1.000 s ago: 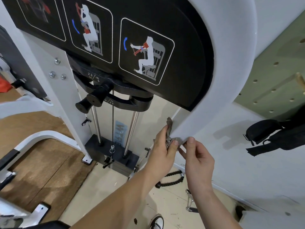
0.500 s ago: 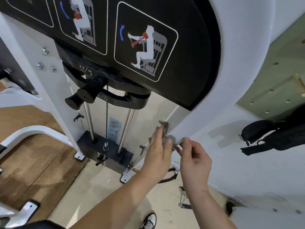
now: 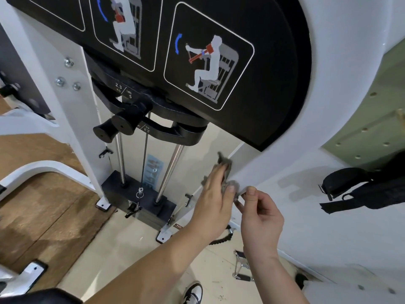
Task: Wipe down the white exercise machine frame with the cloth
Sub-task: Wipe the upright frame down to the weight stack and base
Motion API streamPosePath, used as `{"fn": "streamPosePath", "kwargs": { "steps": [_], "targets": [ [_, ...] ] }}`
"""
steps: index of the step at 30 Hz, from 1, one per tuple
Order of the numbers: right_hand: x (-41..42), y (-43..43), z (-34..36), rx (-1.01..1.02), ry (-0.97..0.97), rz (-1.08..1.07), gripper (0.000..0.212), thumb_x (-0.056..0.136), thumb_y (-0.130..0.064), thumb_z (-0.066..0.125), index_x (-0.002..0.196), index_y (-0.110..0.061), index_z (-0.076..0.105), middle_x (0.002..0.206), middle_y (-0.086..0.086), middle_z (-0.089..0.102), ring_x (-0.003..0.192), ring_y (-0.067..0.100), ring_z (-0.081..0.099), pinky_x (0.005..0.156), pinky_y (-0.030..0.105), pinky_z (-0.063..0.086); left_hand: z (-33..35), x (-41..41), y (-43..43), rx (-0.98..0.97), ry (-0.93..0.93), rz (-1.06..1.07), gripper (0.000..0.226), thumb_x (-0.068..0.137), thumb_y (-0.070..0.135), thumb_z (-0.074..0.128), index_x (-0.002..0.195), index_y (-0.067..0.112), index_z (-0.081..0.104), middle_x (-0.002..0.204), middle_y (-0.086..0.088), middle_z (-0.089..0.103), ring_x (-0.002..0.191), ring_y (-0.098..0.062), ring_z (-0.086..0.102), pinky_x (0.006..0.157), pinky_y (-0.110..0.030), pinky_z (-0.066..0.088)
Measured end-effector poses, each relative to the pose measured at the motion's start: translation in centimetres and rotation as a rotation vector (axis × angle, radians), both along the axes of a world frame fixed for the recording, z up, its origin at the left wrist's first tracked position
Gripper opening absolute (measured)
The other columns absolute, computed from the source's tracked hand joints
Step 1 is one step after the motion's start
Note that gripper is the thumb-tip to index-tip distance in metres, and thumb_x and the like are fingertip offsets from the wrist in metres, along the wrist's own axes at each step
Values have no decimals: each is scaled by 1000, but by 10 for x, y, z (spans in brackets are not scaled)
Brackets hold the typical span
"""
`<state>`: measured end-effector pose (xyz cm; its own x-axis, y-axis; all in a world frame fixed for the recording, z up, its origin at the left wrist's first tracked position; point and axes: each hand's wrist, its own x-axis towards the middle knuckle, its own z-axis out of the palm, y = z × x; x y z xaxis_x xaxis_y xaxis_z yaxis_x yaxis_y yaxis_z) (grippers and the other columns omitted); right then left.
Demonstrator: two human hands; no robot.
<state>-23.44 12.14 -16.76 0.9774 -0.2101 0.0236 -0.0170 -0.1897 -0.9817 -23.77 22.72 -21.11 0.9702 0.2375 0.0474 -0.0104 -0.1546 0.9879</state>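
While the left hand [image 3: 215, 194] holds the grey cloth [image 3: 225, 164] on the white frame [image 3: 276, 163] just below the black picture panel [image 3: 278, 84] | right hand [image 3: 260, 216] pinches the cloth's corner, below the panel too | job looks partway; frame farther below the panel likely left to wipe.

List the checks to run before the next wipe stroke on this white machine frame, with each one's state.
1. Contact: crumpled grey cloth lies against white metal frame edge: ok.
2. Grip: left hand holds cloth: ok.
3. Support: right hand pinches cloth's lower corner: ok.
4. Path: frame above cloth free up to black instruction panel: ok.
5. Result: frame surface already clean: cannot tell.
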Motion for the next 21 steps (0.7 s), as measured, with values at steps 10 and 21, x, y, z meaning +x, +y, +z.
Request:
{"fn": "streamPosePath", "kwargs": {
  "steps": [10,21],
  "targets": [
    [-1,-10,-20,-62,76,120,54,93,-64,59,126,-22,65,119,-8,72,118,12,67,102,48,56,-76,-10,16,63,257,-127,49,105,54,37,143,72,11,141,8,57,123,-17,60,103,-43,51],
    [3,-11,-71,-135,137,288,48,96,-66,46,103,-22,63,96,-13,68,103,10,67,101,53,54,-115,-11,-3,-57,172,26,44,108,42,42,138,67,21,136,18,57,129,-8,55,108,-25,42]
  ]
}}
